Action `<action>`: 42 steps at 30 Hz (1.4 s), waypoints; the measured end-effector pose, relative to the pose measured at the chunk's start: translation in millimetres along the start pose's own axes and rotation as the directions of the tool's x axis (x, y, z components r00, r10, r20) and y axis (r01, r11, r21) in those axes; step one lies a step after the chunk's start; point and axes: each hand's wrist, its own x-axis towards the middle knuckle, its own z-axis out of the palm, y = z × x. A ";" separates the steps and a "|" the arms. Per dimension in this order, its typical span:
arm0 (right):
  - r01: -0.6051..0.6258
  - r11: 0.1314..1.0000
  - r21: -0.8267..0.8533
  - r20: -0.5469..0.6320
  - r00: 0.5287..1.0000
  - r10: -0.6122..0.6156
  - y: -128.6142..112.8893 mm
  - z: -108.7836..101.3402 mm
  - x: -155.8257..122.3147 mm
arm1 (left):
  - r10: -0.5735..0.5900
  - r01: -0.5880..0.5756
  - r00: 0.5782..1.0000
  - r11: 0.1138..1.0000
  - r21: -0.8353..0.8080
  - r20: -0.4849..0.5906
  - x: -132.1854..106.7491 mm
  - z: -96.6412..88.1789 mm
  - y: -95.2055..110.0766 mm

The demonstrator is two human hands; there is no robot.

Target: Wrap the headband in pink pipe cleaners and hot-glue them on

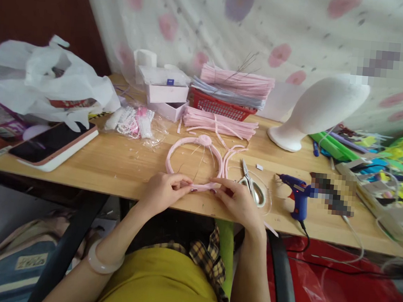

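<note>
Behind, a flowered curtain (269, 25); below it, a long wooden table (123, 163) crowded with craft stock, from a white foam head (318, 109) down to a red basket (222, 107) of pink stems. Flat on the wood at the near edge, a pink hoop (179, 145), pinched on its near arc from both sides: left hand (164, 190) closed on it thumb-to-fingers, right hand (237, 201) closed the same way just beside. Probably pressing the pink covering down; best done with the hoop flat, both pinches close together, pulling taut in short stretches. Blue glue gun (298, 194) and scissors (254, 188) near on the right. Mind the thin wires (200, 162) crossing the ring.
</note>
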 end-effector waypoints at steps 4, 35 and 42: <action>0.005 0.999 0.038 0.002 1.000 -0.006 1.4 0.0 -0.9 | 0.011 -0.011 1.000 1.000 -0.020 -0.009 0.9 0.8 -0.2; -0.062 0.996 0.064 -0.052 0.997 0.065 -11.2 -1.6 -10.9 | 0.075 -0.078 0.993 0.996 -0.033 -0.091 0.9 4.8 -0.4; 0.007 0.996 0.090 -0.030 1.000 -0.004 -9.3 3.4 -12.7 | 0.054 -0.054 0.997 0.999 -0.006 -0.055 0.2 6.0 -4.5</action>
